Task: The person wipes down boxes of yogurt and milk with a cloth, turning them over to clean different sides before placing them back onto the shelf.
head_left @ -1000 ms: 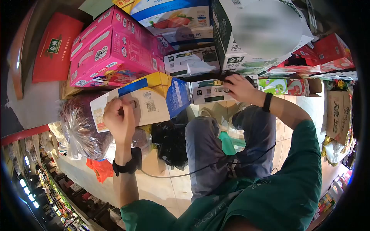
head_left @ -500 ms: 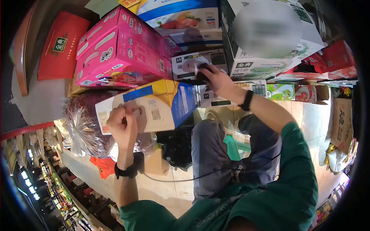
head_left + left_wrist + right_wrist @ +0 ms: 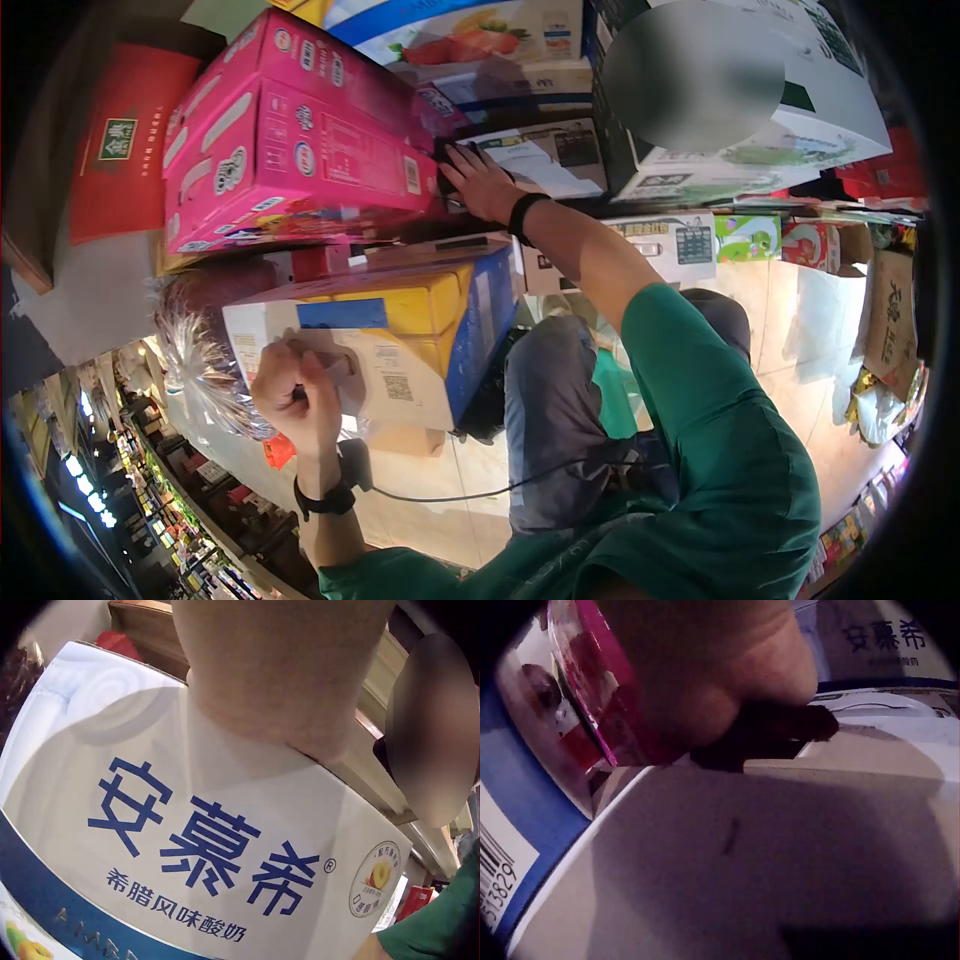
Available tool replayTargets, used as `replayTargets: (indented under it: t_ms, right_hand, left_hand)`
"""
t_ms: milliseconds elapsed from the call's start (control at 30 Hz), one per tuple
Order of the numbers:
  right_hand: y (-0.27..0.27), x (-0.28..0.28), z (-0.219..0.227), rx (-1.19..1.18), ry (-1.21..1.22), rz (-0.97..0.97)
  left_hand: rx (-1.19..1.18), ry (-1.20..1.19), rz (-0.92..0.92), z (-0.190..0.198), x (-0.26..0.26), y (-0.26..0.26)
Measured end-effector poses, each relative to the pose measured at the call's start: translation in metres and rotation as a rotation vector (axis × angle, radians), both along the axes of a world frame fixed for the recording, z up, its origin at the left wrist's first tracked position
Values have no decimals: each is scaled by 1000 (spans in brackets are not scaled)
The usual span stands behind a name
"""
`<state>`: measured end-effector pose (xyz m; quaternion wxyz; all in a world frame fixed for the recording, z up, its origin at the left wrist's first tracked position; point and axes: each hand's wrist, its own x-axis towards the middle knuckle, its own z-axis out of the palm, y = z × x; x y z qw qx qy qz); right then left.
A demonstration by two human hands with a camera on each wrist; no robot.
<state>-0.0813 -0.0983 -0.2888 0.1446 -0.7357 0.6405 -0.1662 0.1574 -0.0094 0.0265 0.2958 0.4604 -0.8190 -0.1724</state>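
Observation:
My left hand (image 3: 300,395) grips a white, yellow and blue yogurt carton (image 3: 400,345) at the slot in its near face, fingers curled. In the left wrist view, large blue characters cover a white side of this yogurt carton (image 3: 225,855). My right hand (image 3: 483,185) reaches forward to the near left corner of a white carton (image 3: 560,160), beside the pink cartons (image 3: 340,150). Dark cloth (image 3: 772,735) bunches under that hand in the right wrist view, close over a carton's plain top; the fingertips are hidden there.
A large white and green milk carton (image 3: 740,150) stands at the right, and a blue and white fruit-print carton (image 3: 470,40) at the back. At the left are a red bag (image 3: 130,140) and a clear plastic bag (image 3: 200,370). A cable (image 3: 450,498) runs from my left wrist.
My right hand, with the dark cloth, has moved left across the white cartons to the pink ones. The yogurt carton in my left hand sits lower, showing more of its yellow top.

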Motion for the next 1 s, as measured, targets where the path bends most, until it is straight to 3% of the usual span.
replayTargets:
  t_ms: [100, 200, 367, 500, 633, 733, 800, 867, 1000]
  right_hand:
    - [4, -10, -3, 12, 66, 20]
    - [21, -35, -5, 135, 147, -107]
    - [66, -93, -6, 143, 206, -379]
    - [70, -101, -6, 275, 352, -527]
    - [75, -72, 38, 616, 813, -416]
    - [91, -65, 77, 653, 420, -339]
    - [88, -69, 45, 651, 326, -303]
    - [82, -81, 40, 610, 210, -237]
    - [61, -101, 76, 455, -63, -146]
  left_hand:
    - [10, 7, 9, -2, 1, -1]
    - [-23, -31, -11, 2, 2, 0]
    - [-34, -28, 3, 1, -2, -2]
    - [-23, 59, -14, -2, -5, -3]
    - [-21, 107, -42, -8, 4, -5]
    - [-5, 136, -43, -7, 0, -5]
    - [4, 134, -45, -6, 0, -5]
    - [-1, 93, -50, -7, 3, -6]
    - [-31, 91, -49, -5, -2, -6]
